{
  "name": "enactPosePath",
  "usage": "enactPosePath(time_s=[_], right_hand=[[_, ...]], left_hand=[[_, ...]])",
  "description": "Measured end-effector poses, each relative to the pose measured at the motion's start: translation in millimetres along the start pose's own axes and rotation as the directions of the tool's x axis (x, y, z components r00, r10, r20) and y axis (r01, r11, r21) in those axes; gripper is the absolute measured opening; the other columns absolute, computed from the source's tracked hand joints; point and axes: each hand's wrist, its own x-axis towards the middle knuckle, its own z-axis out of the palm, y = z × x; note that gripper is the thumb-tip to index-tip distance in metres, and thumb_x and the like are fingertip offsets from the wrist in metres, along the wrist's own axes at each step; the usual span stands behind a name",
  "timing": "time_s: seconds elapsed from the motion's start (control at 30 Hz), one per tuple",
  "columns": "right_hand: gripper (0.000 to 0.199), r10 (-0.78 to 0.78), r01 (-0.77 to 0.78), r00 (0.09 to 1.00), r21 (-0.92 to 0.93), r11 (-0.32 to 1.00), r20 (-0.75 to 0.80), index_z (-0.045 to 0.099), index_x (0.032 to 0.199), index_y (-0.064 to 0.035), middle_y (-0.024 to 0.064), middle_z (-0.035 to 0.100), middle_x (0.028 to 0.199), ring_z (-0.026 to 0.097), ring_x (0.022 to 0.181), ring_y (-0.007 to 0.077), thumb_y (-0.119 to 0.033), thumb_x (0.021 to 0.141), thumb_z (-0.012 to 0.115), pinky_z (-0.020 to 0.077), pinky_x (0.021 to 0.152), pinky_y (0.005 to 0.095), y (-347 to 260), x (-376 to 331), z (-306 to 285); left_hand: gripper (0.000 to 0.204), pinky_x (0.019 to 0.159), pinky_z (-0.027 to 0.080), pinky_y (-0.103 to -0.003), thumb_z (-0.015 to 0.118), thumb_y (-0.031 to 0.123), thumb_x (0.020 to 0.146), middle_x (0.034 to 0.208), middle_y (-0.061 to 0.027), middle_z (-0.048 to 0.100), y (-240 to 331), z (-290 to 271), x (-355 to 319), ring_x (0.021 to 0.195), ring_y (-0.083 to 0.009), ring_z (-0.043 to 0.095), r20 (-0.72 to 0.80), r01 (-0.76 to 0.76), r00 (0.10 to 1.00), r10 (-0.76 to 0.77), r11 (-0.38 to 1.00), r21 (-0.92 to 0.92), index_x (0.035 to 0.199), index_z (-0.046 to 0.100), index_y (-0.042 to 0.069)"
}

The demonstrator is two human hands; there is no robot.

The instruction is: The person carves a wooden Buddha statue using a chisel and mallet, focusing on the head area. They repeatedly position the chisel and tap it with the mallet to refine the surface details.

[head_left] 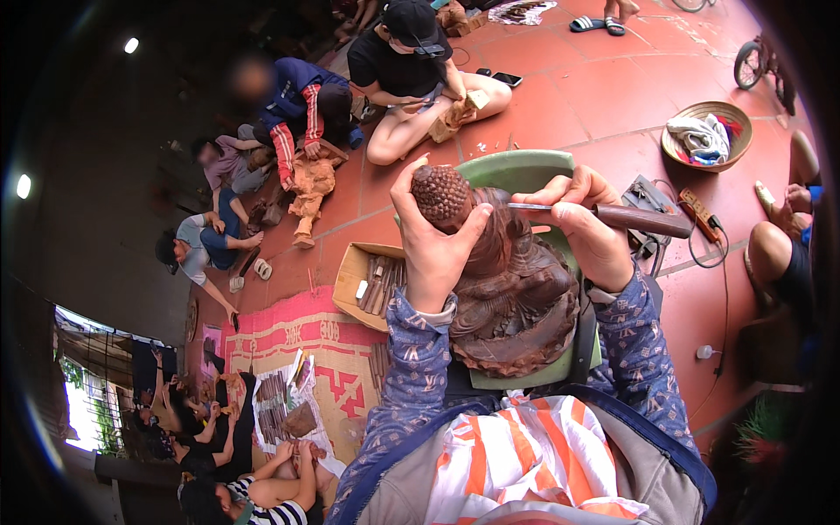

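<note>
A dark brown carved wooden seated figure (pixel 516 302) with a knobbly head rests tilted in front of me, over a green plastic chair (pixel 525 164). My left hand (pixel 436 245) wraps round the figure's head, thumb on one side and fingers on the other. In my right hand (pixel 588 219) is a carving chisel (pixel 643 220) with a dark wooden handle, pinched near its blade. The thin metal blade points left, its tip at the figure's upper body by the neck. Whether the tip touches the wood I cannot tell.
A cardboard box (pixel 354 271) of chisels stands left, near a pink patterned mat (pixel 289 328) with more tools. Right are a grey metal device (pixel 649 206), a power strip (pixel 700 215) with cords, and a basket (pixel 742 140) of cloths. Several people sit around, some holding wood carvings.
</note>
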Motion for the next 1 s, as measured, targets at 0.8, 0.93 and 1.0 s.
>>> enactPosePath(time_s=[0.8, 0.93, 1.0], right_hand=[[0.016, 0.178, 0.025, 0.923, -0.516, 0.856, 0.342, 0.062, 0.072, -0.0011, 0.0114, 0.069, 0.082, 0.067, 0.073, 0.0192, -0.003, 0.074, 0.078, 0.0512, 0.065, 0.0284, -10, -81, 17], [0.014, 0.214, -0.031, 0.922, -0.491, 0.871, 0.323, 0.065, 0.073, -0.0002, 0.0118, 0.069, 0.082, 0.067, 0.073, 0.0181, -0.004, 0.074, 0.078, 0.0515, 0.064, 0.0277, -7, -85, 13], [0.014, 0.26, -0.098, 0.923, -0.482, 0.871, 0.282, 0.066, 0.074, 0.0003, 0.0116, 0.069, 0.081, 0.067, 0.074, 0.0171, -0.004, 0.073, 0.079, 0.0516, 0.064, 0.0277, -6, -84, 12]], left_hand=[[0.011, 0.072, 0.047, -0.032, 0.073, 0.009, 0.08, 0.089, -0.0095, 0.061, 34, -42, -96, 0.082, -0.0213, 0.06, 0.533, 0.08, 0.846, 0.036, 0.978, -0.193, 0.084, 0.065, 0.002], [0.012, 0.072, 0.046, -0.032, 0.074, 0.004, 0.077, 0.086, -0.0074, 0.06, 36, -41, -97, 0.081, -0.0215, 0.058, 0.554, 0.162, 0.833, -0.003, 0.958, -0.238, 0.084, 0.064, 0.002], [0.012, 0.071, 0.046, -0.032, 0.074, 0.003, 0.076, 0.084, -0.0071, 0.06, 34, -41, -99, 0.079, -0.0211, 0.058, 0.557, 0.186, 0.83, -0.024, 0.954, -0.236, 0.083, 0.064, 0.002]])
